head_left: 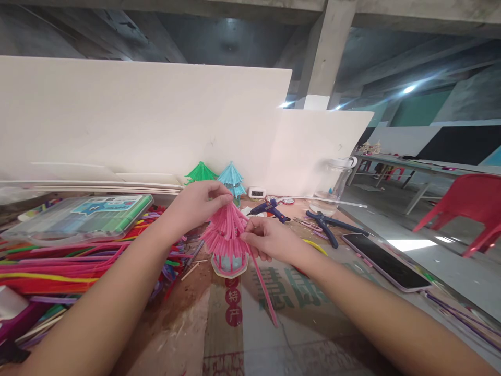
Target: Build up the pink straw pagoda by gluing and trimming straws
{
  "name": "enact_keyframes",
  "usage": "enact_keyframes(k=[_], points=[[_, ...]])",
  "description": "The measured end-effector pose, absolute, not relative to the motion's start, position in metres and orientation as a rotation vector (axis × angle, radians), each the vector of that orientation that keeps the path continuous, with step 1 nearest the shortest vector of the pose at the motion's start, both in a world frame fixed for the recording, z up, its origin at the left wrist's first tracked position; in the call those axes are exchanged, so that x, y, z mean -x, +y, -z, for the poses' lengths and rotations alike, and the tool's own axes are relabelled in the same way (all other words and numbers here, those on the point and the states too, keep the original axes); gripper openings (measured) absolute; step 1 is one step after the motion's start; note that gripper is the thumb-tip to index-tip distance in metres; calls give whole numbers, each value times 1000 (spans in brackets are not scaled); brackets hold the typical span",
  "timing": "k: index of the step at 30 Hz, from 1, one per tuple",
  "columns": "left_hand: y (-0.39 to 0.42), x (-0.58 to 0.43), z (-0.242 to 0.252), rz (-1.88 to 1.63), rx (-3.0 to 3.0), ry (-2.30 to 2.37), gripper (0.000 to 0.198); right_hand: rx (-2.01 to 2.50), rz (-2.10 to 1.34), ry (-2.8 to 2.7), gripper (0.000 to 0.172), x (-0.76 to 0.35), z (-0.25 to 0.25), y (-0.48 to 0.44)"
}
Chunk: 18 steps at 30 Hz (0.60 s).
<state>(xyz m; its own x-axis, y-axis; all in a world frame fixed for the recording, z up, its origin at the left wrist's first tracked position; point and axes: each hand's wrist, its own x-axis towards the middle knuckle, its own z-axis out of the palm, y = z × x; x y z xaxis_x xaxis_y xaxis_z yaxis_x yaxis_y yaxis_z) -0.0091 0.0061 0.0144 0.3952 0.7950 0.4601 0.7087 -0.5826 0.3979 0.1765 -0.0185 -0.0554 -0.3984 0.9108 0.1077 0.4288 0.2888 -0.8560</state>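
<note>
A pink two-tiered pavilion model (223,240) made of pipe cleaners stands upright on the cardboard-covered table, on a pale base with pink posts. My left hand (201,204) is closed at the top of its roof, thumb and fingers pinched around the tip. At the roof's right side my right hand (264,237) pinches a pink pipe cleaner (266,297), whose free end hangs down toward the table. The far end of that pipe cleaner is hidden by the fingers and the roof.
Behind stand green (201,171) and light blue (231,175) models. A glue gun (272,210), pliers (326,224), a phone (385,261) and a clear jug (332,185) lie or stand to the right. Colourful pipe cleaners (70,266) and a marker case (78,216) fill the left.
</note>
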Motion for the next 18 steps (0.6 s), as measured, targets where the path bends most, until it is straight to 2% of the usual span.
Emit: enact_keyframes(k=[11, 18], points=[[4, 11, -14, -874, -2542, 1320, 21, 1205, -797, -2018, 15, -177, 58, -17], [6, 10, -13, -874, -2543, 1340, 19, 1130, -935, -2024, 13, -179, 60, -16]])
